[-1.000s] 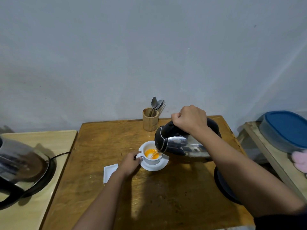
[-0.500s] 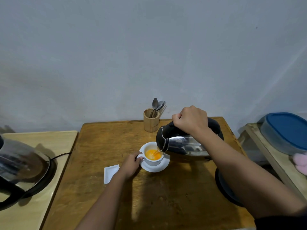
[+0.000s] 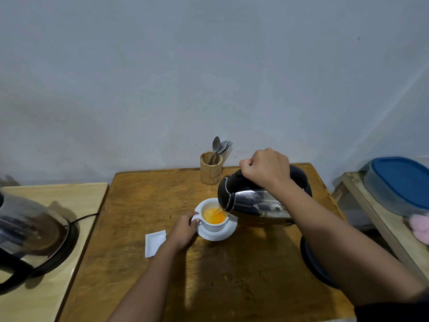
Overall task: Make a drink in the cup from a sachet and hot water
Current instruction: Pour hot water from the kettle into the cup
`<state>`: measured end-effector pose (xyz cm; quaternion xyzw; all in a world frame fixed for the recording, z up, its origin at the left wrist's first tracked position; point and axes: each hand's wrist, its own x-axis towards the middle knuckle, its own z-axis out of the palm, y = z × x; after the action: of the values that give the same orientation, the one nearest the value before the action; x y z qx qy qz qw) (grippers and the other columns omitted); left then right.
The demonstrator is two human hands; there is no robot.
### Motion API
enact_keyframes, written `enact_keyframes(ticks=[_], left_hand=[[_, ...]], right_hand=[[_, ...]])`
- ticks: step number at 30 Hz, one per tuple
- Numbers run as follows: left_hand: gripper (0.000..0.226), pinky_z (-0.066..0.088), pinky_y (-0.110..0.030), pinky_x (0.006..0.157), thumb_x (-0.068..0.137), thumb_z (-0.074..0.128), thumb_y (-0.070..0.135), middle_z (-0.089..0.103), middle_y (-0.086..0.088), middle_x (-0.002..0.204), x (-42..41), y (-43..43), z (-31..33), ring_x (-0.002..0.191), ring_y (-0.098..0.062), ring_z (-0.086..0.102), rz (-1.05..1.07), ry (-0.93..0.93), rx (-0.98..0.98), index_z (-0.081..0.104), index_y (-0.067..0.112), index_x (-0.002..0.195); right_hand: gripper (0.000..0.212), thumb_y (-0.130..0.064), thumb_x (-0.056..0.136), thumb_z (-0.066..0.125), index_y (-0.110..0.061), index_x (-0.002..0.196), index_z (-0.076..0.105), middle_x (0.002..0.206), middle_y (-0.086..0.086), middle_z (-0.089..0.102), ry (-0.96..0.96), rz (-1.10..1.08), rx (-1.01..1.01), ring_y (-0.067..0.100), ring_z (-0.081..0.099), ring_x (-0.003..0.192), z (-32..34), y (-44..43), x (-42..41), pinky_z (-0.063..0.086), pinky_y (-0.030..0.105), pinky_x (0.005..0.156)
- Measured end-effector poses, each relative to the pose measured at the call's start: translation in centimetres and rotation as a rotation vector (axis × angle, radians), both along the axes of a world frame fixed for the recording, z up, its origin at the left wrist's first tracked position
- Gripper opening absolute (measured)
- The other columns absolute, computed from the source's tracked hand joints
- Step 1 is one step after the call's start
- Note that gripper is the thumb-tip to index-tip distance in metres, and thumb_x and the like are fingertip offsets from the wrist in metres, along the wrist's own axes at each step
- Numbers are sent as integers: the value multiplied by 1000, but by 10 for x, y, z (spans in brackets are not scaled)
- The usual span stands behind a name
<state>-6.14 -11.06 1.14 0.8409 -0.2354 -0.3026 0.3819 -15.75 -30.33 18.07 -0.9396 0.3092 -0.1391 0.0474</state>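
A white cup [image 3: 214, 225] stands on a white saucer [image 3: 220, 234] in the middle of the brown table [image 3: 232, 282]. Orange liquid fills part of the cup. My left hand [image 3: 184, 230] holds the cup's handle. My right hand [image 3: 267, 169] grips the handle of a steel and black kettle [image 3: 253, 202], tilted with its spout over the cup, and a thin stream of water runs into the drink. A white sachet [image 3: 154, 242] lies flat on the table left of my left hand.
A wooden holder with spoons and forks [image 3: 210, 170] stands at the table's far edge. The kettle's black base [image 3: 311, 263] is at the right edge. A second kettle [image 3: 25, 233] sits on a lighter table at left. A blue-lidded container [image 3: 399, 184] rests on a shelf at right.
The orange liquid in the cup has risen as water keeps pouring. Both hands and the kettle have held nearly the same place.
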Motion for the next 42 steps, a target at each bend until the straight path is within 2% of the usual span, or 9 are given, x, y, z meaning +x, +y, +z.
enact_keyframes(ticks=[10,21,28,35,42], left_hand=[[30,43,-36,95,95,44,21,60,-8,126,1,0,0,113,-23,54,6,23,-6,55,16,123],[30,42,-34,93,95,43,20,60,-9,126,2,1,2,113,-23,54,-23,15,1,55,15,122],[28,44,-37,94,95,43,20,61,-9,124,3,0,4,111,-24,55,-31,2,23,56,16,119],[28,43,-33,89,96,43,20,61,-10,124,3,-1,4,109,-23,55,-35,-2,37,56,15,120],[30,44,-35,93,96,43,20,60,-10,126,3,-2,5,113,-25,55,-25,10,44,55,15,123]], right_hand=[[42,-30,83,45,-15,45,39,46,-1,38,4,-21,10,15,34,43,2,0,0,28,23,46],[43,-29,84,45,-15,44,37,47,-1,35,1,-29,-4,14,31,43,6,3,2,24,22,45],[42,-30,84,44,-15,45,37,48,0,37,6,-30,-20,14,33,44,3,6,3,28,24,47],[42,-31,84,44,-15,46,37,49,0,38,10,-31,-38,14,34,44,4,6,3,27,23,47],[44,-30,84,45,-16,44,35,47,-1,36,11,-24,-41,13,32,43,4,7,1,24,22,45]])
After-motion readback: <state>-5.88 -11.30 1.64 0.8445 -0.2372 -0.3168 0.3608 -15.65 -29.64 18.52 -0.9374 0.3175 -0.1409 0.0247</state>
